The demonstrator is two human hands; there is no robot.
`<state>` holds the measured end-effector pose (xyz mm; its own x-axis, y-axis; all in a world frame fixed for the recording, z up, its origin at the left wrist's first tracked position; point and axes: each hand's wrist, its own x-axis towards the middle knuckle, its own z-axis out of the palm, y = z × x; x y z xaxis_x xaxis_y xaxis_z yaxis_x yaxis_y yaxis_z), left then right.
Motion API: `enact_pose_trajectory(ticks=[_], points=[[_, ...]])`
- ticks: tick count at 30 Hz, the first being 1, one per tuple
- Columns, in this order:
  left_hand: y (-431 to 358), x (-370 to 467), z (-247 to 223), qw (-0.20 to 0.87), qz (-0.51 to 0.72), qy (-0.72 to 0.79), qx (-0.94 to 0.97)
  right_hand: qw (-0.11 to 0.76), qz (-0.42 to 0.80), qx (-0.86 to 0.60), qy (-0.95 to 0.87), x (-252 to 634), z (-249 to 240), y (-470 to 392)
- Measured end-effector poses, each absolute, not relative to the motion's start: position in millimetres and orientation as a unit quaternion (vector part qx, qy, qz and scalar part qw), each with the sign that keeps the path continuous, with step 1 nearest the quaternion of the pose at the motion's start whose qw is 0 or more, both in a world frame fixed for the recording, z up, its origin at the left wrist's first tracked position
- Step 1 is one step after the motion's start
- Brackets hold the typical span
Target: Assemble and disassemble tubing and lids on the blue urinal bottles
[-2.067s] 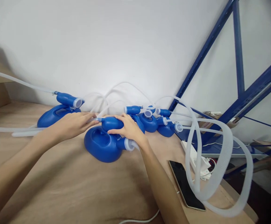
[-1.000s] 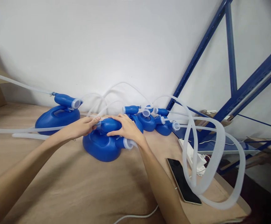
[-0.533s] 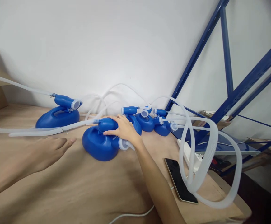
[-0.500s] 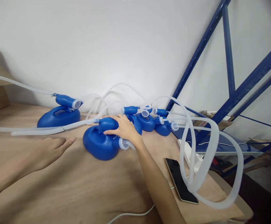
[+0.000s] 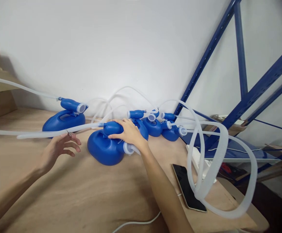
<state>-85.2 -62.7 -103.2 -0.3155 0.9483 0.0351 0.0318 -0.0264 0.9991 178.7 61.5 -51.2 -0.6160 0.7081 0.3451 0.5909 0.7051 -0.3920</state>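
My right hand (image 5: pixel 128 132) is closed over the blue cup-shaped piece (image 5: pixel 112 128) on top of a blue plastic urinal bottle (image 5: pixel 104 149), which stands on the table. From that piece a translucent white hose (image 5: pixel 87 127) runs off to the left. My left hand (image 5: pixel 62 147) is just below the hose, its thumb and forefinger closed at a small metal hose clamp (image 5: pixel 69 133) on it; the other fingers are loosely bent. A short translucent tube leaves the bottle's white-rimmed mouth (image 5: pixel 128 148), passing partly under my right wrist.
Another urinal bottle (image 5: pixel 64 121) stands at back left, several more (image 5: pixel 152 126) at back right. Coiled hoses (image 5: pixel 219 161) hang over a phone (image 5: pixel 188 187) and a power strip (image 5: pixel 201 161). Cardboard boxes (image 5: pixel 0 103) sit left; a blue metal rack (image 5: pixel 247 97) stands right.
My left hand has moved up and slightly right from the table to the hose, its fingers now at the metal clamp. My right hand stays on the bottle's top piece.
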Motion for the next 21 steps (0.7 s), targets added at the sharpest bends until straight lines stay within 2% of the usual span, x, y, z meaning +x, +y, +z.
enact_pose_trajectory(ticks=[10, 16, 21], points=[[-60.0, -73.1, -95.0, 0.414, 0.545, 0.580, 0.441, 0.248, 0.123, -0.361, -0.890, 179.6, -53.9, 63.1], [-55.8, -62.0, -87.7, 0.444, 0.547, 0.603, 0.373, 0.257, 0.118, -0.355, -0.891, 179.7, -56.7, 65.4], [-54.3, -42.2, -77.3, 0.474, 0.555, 0.563, 0.387, 0.255, 0.123, -0.354, -0.891, 179.1, -56.4, 65.0]])
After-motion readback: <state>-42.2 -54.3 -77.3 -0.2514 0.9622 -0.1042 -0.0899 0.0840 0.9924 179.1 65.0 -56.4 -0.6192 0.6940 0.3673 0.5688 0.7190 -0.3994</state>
